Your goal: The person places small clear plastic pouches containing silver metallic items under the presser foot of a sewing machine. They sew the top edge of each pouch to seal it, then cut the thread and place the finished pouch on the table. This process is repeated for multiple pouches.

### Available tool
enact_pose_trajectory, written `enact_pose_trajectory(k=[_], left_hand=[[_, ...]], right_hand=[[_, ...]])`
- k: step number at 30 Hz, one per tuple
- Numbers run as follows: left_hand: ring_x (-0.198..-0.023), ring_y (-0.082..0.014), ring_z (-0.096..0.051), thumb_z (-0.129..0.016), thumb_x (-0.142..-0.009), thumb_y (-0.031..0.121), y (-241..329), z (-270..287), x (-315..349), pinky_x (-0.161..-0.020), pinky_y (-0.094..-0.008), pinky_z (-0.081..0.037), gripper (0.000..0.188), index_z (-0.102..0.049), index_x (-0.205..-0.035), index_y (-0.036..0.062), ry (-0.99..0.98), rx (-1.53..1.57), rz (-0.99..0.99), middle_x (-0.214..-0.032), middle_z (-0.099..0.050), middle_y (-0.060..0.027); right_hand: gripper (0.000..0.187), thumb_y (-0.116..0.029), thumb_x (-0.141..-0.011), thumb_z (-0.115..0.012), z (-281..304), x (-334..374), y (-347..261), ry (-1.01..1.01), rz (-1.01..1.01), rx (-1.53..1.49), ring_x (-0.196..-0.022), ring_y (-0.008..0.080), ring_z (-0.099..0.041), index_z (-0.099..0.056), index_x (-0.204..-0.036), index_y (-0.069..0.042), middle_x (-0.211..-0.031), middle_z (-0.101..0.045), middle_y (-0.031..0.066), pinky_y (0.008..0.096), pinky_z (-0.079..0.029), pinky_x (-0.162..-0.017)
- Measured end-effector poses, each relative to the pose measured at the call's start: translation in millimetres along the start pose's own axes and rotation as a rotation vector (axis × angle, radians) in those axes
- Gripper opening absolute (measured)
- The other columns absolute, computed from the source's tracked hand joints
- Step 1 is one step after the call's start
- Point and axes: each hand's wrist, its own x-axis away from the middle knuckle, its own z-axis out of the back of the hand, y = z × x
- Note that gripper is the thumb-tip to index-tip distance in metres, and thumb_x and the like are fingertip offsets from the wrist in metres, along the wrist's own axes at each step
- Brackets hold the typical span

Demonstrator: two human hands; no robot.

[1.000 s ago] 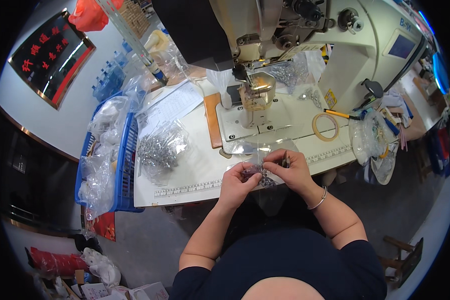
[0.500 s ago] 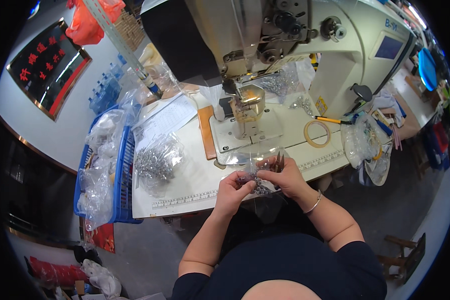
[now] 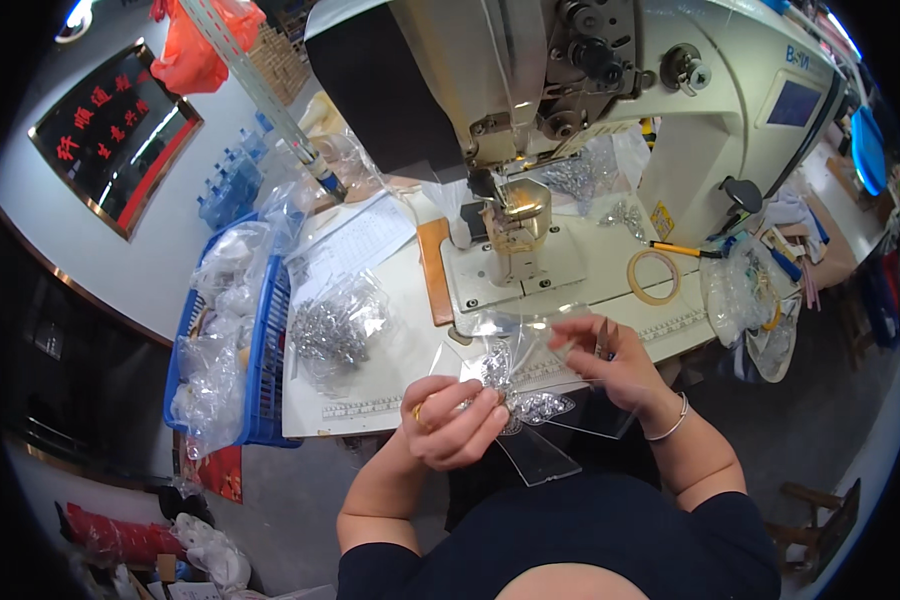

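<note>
My left hand (image 3: 455,420) pinches a silvery, sparkly ornament (image 3: 530,405) that lies on clear plastic film (image 3: 540,455) just in front of the table edge. My right hand (image 3: 615,365) grips the upper part of the same clear film and a thin tool beside it. Both hands sit below the white sewing machine (image 3: 590,90), whose needle area and gold-coloured foot (image 3: 515,215) are just beyond them. A clear bag of more silvery pieces (image 3: 335,325) lies on the white table (image 3: 390,380) to the left of my hands.
A blue basket (image 3: 265,370) full of clear bags stands at the table's left end. A roll of tape (image 3: 653,277) and a yellow-handled tool (image 3: 685,248) lie right of the machine. More bags hang at the right edge (image 3: 740,290). Paper sheets (image 3: 355,240) lie behind.
The view has come closer to the table. My hands have spread slightly apart, with the right one lifted up along the clear film and the left still on the ornament.
</note>
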Motion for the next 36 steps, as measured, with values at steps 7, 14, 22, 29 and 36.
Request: enact_pose_trajectory(k=[7, 14, 22, 29, 36], left_hand=[[-0.085, -0.0107, -0.06, -0.068, -0.07, 0.006, -9.1, 1.7, 21.5, -0.083, -0.0364, -0.034, 0.021, -0.063, -0.085, 0.0202, -0.123, -0.209, -0.125, -0.089, -0.06, 0.0086], [-0.085, -0.0097, -0.059, -0.066, -0.072, 0.011, -2.6, -2.7, 30.4, -0.086, -0.0391, -0.03, 0.016, -0.063, -0.082, 0.022, -0.148, -0.231, -0.064, -0.086, -0.058, 0.0096], [-0.085, -0.0085, -0.058, -0.068, -0.069, 0.012, -2.7, -6.3, 35.6, -0.089, -0.0392, -0.027, 0.014, -0.061, -0.073, 0.0235, -0.057, -0.201, -0.053, -0.085, -0.058, 0.011], [-0.073, -0.0147, -0.06, -0.067, -0.066, -0.004, -5.2, -7.5, 17.2, -0.071, -0.0324, -0.046, 0.02, -0.063, -0.082, 0.0078, -0.161, 0.374, 0.975, -0.077, -0.061, -0.0024], [-0.075, -0.0101, -0.057, -0.069, -0.073, 0.001, -29.6, -23.6, 27.9, -0.07, -0.0226, -0.047, 0.026, -0.057, -0.096, -0.0017, -0.083, 1.264, 1.657, -0.083, -0.06, -0.0042]], right_hand=[[0.063, -0.052, -0.095, -0.031, 5.1, -5.6, 26.6, -0.593, -0.363, -0.674, -0.079, 0.0186, -0.06, -0.057, -0.111, 0.003, -0.102, -0.061, 0.0208, 0.0165, -0.038, -0.046], [0.057, -0.047, -0.095, -0.038, 8.4, -13.4, 34.5, -0.573, -0.314, -0.543, -0.077, 0.0175, -0.06, -0.058, -0.111, 0.004, -0.1, -0.062, 0.0197, 0.0169, -0.038, -0.044], [0.043, -0.036, -0.094, -0.046, 9.8, -9.4, 26.0, -0.607, -0.228, -0.321, -0.081, 0.0146, -0.058, -0.058, -0.114, 0.0, -0.099, -0.063, 0.0122, 0.0179, -0.037, -0.049], [0.042, -0.035, -0.095, -0.043, 22.9, -25.8, 24.2, -0.304, -0.206, -0.482, -0.07, 0.0085, -0.055, -0.058, -0.107, 0.002, -0.095, -0.063, 0.0098, 0.0161, -0.036, -0.045], [0.028, -0.015, -0.082, -0.066, 10.7, -25.1, 25.6, 0.003, -0.157, -0.075, -0.071, 0.0061, -0.049, -0.061, -0.106, -0.001, -0.091, -0.059, 0.0046, 0.017, -0.04, -0.058]])
